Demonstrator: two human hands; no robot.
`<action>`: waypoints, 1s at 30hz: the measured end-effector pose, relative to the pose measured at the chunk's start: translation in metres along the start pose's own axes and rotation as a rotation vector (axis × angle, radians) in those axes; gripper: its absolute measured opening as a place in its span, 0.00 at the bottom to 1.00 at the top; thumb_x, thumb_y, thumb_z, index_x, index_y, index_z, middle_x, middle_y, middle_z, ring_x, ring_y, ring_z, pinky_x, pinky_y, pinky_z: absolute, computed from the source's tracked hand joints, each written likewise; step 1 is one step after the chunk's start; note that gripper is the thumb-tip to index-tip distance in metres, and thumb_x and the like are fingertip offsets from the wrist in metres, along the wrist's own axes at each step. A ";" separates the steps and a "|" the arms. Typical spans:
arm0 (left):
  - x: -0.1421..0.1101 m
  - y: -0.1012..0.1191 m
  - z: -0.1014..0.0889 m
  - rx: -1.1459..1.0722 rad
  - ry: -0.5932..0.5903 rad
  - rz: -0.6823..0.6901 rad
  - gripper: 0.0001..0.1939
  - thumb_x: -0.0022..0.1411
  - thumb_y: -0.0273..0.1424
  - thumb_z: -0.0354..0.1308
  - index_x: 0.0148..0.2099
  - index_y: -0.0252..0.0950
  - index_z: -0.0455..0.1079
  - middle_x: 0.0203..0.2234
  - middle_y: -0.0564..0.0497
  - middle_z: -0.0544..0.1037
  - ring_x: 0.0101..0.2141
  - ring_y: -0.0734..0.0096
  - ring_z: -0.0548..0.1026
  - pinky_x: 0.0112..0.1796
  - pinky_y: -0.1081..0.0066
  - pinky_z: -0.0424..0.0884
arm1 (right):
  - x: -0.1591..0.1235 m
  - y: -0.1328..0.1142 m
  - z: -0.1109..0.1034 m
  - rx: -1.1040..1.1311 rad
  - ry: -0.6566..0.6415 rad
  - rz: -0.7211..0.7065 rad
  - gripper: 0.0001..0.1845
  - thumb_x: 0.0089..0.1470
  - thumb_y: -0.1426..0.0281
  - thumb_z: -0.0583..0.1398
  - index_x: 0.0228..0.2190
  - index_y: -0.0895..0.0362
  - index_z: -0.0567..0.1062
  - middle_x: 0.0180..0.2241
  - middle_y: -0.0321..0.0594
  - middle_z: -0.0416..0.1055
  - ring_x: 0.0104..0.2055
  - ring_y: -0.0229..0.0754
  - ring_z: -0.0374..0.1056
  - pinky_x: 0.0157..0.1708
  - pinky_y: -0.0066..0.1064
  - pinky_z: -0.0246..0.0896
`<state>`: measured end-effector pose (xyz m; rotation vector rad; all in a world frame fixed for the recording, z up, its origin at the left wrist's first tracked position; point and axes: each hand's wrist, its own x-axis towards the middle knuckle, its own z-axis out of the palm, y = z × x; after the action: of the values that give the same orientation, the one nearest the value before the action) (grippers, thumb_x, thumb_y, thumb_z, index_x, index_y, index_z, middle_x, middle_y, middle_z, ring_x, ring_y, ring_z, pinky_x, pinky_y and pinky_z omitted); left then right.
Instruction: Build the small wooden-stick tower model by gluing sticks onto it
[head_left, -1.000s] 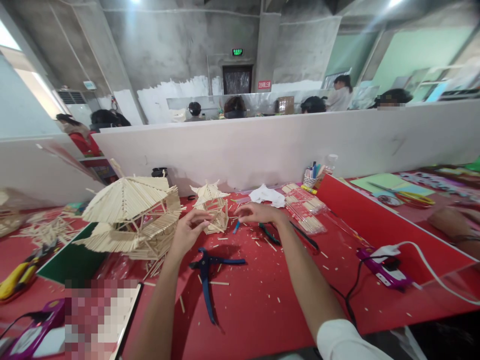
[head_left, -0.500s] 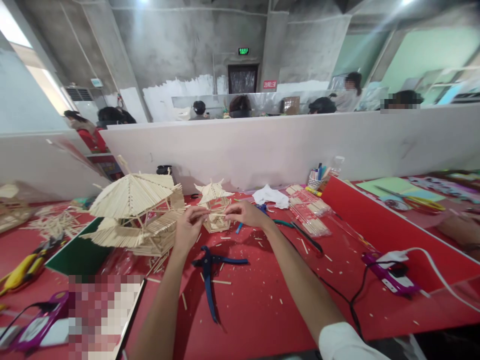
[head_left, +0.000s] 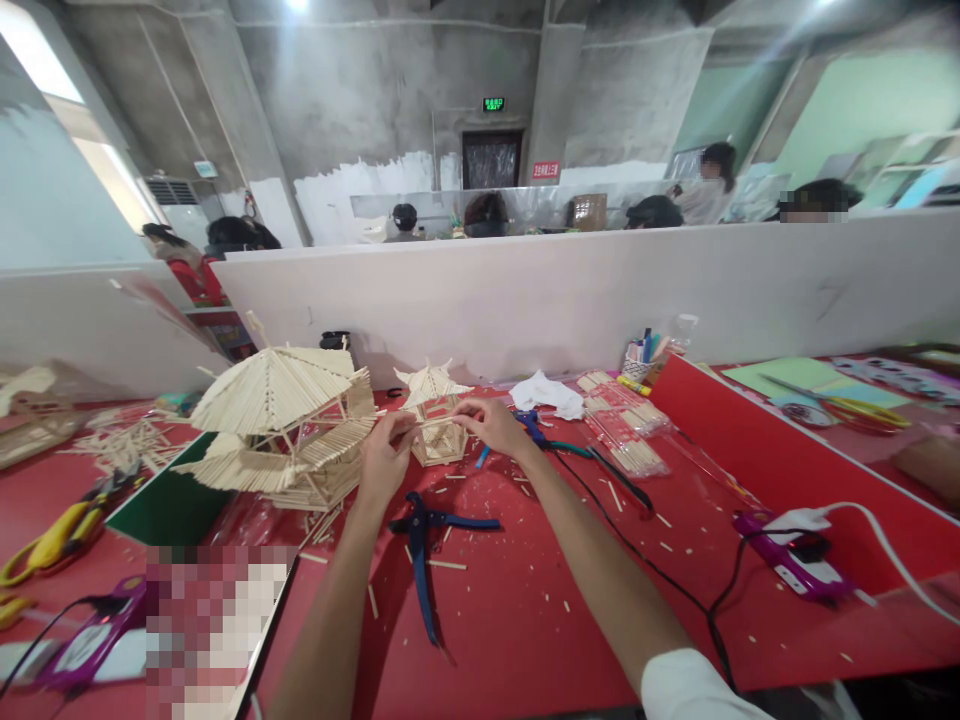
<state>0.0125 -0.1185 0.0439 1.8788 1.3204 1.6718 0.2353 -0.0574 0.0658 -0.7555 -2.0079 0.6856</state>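
Observation:
Both of my hands are raised at the front of a small pavilion model made of pale wooden sticks. A thin wooden stick spans the gap between them, held level across the model's front. My left hand pinches its left end with closed fingers. At the other end, the fingertips of my right hand are closed on the same stick. A larger stick pavilion with a layered roof stands just left of my left hand. Below my hands, blue-handled cutters lie on the red table.
Loose sticks and yellow-handled pliers lie at left. Bagged sticks, a white cloth and a blue glue gun are behind my right arm. A red divider and purple power strip stand at right.
The view has shifted slightly, so the scene sits a little further right. Both hands stay in front of the small pavilion, with the thin stick between them.

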 end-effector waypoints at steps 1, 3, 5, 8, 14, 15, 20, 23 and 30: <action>0.000 -0.001 0.000 0.012 0.010 0.006 0.10 0.62 0.34 0.59 0.44 0.37 0.69 0.40 0.46 0.80 0.41 0.63 0.81 0.47 0.62 0.76 | 0.000 0.002 0.001 -0.002 0.016 0.006 0.09 0.59 0.65 0.61 0.34 0.57 0.80 0.33 0.40 0.80 0.34 0.41 0.73 0.34 0.28 0.63; 0.001 -0.002 -0.002 0.066 0.028 0.028 0.07 0.63 0.33 0.56 0.44 0.38 0.69 0.38 0.47 0.79 0.41 0.64 0.80 0.47 0.62 0.76 | 0.000 0.007 0.001 -0.015 0.053 0.010 0.09 0.59 0.66 0.61 0.35 0.57 0.80 0.33 0.40 0.80 0.34 0.41 0.73 0.35 0.29 0.63; 0.001 -0.002 -0.004 0.175 0.044 0.053 0.07 0.64 0.31 0.52 0.43 0.38 0.69 0.37 0.47 0.79 0.40 0.64 0.80 0.46 0.62 0.76 | 0.001 0.014 0.002 -0.054 0.094 0.007 0.09 0.59 0.66 0.60 0.34 0.57 0.80 0.33 0.40 0.79 0.34 0.41 0.73 0.36 0.30 0.64; 0.000 -0.001 -0.006 0.341 0.032 0.084 0.10 0.63 0.26 0.49 0.44 0.38 0.70 0.38 0.47 0.80 0.40 0.63 0.79 0.46 0.61 0.75 | 0.001 0.023 0.003 -0.122 0.123 0.005 0.09 0.59 0.66 0.61 0.32 0.56 0.80 0.34 0.41 0.79 0.34 0.41 0.71 0.37 0.31 0.64; -0.003 -0.004 -0.002 0.486 -0.074 0.128 0.18 0.60 0.23 0.50 0.51 0.37 0.70 0.47 0.44 0.80 0.48 0.60 0.78 0.50 0.62 0.73 | 0.004 0.033 0.008 -0.172 0.150 0.010 0.10 0.61 0.65 0.61 0.33 0.55 0.81 0.34 0.42 0.78 0.34 0.42 0.70 0.37 0.32 0.63; -0.004 -0.005 -0.002 0.500 -0.086 0.130 0.18 0.60 0.23 0.50 0.52 0.37 0.70 0.48 0.44 0.80 0.49 0.60 0.77 0.51 0.62 0.73 | 0.004 0.033 0.009 -0.177 0.150 0.009 0.10 0.61 0.65 0.61 0.33 0.55 0.82 0.34 0.42 0.78 0.34 0.42 0.70 0.37 0.32 0.62; -0.005 -0.010 -0.001 0.528 -0.107 0.139 0.19 0.61 0.24 0.50 0.53 0.36 0.70 0.49 0.42 0.79 0.50 0.58 0.77 0.53 0.59 0.72 | 0.004 0.029 0.012 -0.177 0.145 0.012 0.11 0.61 0.63 0.61 0.34 0.55 0.83 0.33 0.42 0.78 0.33 0.41 0.70 0.36 0.31 0.62; -0.004 -0.011 -0.001 0.522 -0.107 0.149 0.18 0.61 0.24 0.51 0.52 0.37 0.71 0.47 0.42 0.80 0.49 0.57 0.77 0.52 0.59 0.73 | 0.004 0.028 0.012 -0.164 0.144 0.019 0.12 0.61 0.62 0.61 0.34 0.55 0.83 0.33 0.42 0.78 0.33 0.41 0.70 0.35 0.30 0.62; -0.004 -0.006 -0.003 0.538 -0.126 0.166 0.20 0.60 0.21 0.51 0.53 0.37 0.72 0.46 0.44 0.80 0.48 0.58 0.78 0.50 0.61 0.73 | 0.004 0.028 0.012 -0.157 0.134 0.046 0.12 0.60 0.62 0.62 0.34 0.55 0.84 0.33 0.41 0.80 0.31 0.40 0.70 0.33 0.30 0.61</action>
<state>0.0073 -0.1193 0.0379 2.4012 1.7262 1.3213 0.2297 -0.0379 0.0428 -0.9179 -1.9430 0.4938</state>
